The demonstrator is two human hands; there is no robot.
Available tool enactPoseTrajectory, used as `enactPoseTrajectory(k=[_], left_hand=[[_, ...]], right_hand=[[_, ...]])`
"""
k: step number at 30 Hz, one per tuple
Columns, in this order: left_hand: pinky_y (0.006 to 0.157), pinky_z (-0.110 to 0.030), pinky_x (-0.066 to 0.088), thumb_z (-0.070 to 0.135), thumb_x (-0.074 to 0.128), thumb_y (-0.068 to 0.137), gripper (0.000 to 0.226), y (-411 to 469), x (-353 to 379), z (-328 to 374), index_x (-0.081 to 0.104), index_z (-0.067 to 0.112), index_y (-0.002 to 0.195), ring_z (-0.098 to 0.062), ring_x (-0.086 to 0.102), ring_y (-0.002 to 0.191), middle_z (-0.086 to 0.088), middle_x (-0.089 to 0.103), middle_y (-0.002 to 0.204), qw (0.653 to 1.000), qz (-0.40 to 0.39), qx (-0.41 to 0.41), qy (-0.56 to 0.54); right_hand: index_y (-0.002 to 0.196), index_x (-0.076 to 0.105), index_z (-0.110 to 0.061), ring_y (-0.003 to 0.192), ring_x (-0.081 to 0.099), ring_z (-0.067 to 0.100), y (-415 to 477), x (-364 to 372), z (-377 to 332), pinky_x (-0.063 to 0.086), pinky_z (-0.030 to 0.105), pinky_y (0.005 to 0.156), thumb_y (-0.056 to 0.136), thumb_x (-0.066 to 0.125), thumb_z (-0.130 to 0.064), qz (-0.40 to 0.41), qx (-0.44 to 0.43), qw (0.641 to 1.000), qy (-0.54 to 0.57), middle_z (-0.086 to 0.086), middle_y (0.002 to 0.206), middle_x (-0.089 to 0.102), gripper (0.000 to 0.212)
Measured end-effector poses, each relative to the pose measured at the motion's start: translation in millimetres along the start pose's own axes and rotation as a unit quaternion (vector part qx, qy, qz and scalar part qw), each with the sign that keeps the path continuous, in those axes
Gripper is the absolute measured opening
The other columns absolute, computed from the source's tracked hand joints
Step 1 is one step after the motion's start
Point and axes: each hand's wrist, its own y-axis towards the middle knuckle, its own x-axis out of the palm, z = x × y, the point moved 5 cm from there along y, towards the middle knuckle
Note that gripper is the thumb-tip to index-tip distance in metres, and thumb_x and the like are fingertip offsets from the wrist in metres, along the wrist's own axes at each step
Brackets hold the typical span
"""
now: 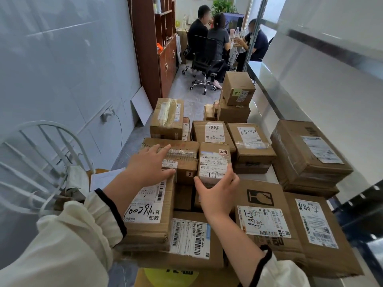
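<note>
Small box point(214, 162), marked "2-4", is held by right grip point(217, 193). The thumb is hooked on the box's near-left bottom corner and the fingers are curled round its right bottom edge, so this grip is pinched on the lower end of the box. The box is seen directly beyond and above the grip, mid-pile, just right of taped box point(180, 154). Whether the 2 boxes touch cannot be told. Whether the small box's base is lifted or set down is hidden by the hand.

Left grip point(149, 164) is spread, fingers straight, and laid palm-down over the far top edge of tall labelled box point(149, 212). Its fingertips are placed on the taped box. Nothing is pinched by it. The small box is found to the right of this grip, near but not touched.

Fragile-mark box point(259, 204) is seen just right of the right wrist, and flat barcode box point(190, 241) lies below the forearm. Large box point(306, 154) is placed at far right, and 2 stacked boxes point(238, 88) at the far end. All parcels are carried on white surface point(259, 177). White chair point(47, 154) is seen at left.
</note>
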Motion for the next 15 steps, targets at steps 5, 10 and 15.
enactPoseTrajectory(k=[5,10,15], left_hand=[[0.108,-0.046,0.032,0.068,0.038,0.087,0.081,-1.1,0.6,-1.3,0.001,0.035,0.151,-0.024,0.02,0.144,0.0,0.013,0.159,1.0,-0.014,0.001,-0.004],[0.108,-0.046,0.032,0.068,0.039,0.087,0.081,-0.8,0.9,-1.4,0.002,0.034,0.151,-0.024,0.021,0.144,0.0,0.013,0.159,1.0,-0.019,0.005,-0.004],[0.107,-0.046,0.033,0.068,0.039,0.087,0.081,-0.5,-0.6,-0.1,0.003,0.034,0.151,-0.024,0.021,0.143,0.0,0.014,0.159,1.0,-0.015,0.008,-0.006]], right_hand=[[0.145,0.015,-0.019,0.119,0.042,0.024,0.5,5.4,-0.8,0.048,0.034,0.089,0.071,0.075,-0.046,-0.01,0.007,1.0,-0.001,0.008,0.139,0.025,0.099],[0.145,0.016,-0.018,0.119,0.042,0.024,-1.4,4.4,-0.8,0.048,0.033,0.087,0.071,0.075,-0.047,-0.007,-0.001,1.0,-0.013,0.008,0.139,0.025,0.099],[0.145,0.015,-0.02,0.125,0.035,0.026,-0.7,2.2,0.9,0.048,0.035,0.09,0.067,0.074,-0.055,-0.018,0.003,0.999,-0.049,0.008,0.144,0.017,0.104]])
